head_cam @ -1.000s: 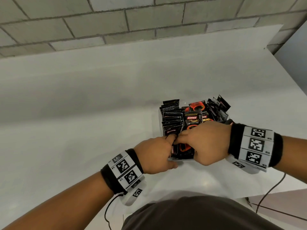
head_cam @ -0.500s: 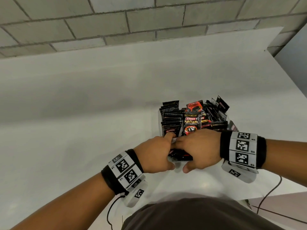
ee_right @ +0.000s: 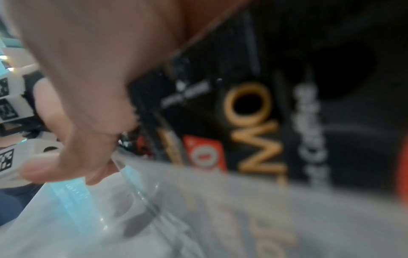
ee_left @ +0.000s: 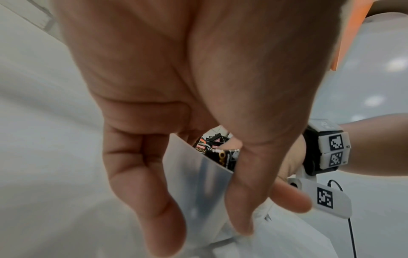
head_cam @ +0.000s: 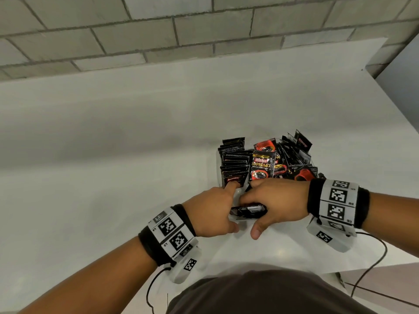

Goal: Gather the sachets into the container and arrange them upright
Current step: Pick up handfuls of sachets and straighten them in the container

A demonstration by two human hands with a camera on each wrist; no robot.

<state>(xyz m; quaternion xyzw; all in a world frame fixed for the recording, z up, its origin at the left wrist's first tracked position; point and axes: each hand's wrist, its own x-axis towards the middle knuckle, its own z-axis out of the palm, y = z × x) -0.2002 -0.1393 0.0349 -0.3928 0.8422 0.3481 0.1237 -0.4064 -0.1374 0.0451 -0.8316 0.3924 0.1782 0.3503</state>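
A clear plastic container (head_cam: pixel 218 177) stands on the white table and is packed with black sachets (head_cam: pixel 233 162), several upright in a row at its left. My left hand (head_cam: pixel 213 211) straddles the container's near wall (ee_left: pixel 194 183) between thumb and fingers, its index fingertip pressing the front sachet of the row. My right hand (head_cam: pixel 276 200) curls over one black sachet (head_cam: pixel 249 210) lying low at the container's near end, thumb outside the wall. That sachet (ee_right: pixel 253 113) fills the blurred right wrist view, above the container's wall (ee_right: pixel 176 218).
The white table (head_cam: pixel 113 155) runs back to a grey block wall (head_cam: pixel 204 26). Its front right edge lies close behind my right wrist, and a black cable (head_cam: pixel 374 264) hangs over it. My dark shirt covers the bottom of the head view.
My right hand has come down and toward me with its sachet, from upright in the middle to low at the near end. The left hand has hardly moved.
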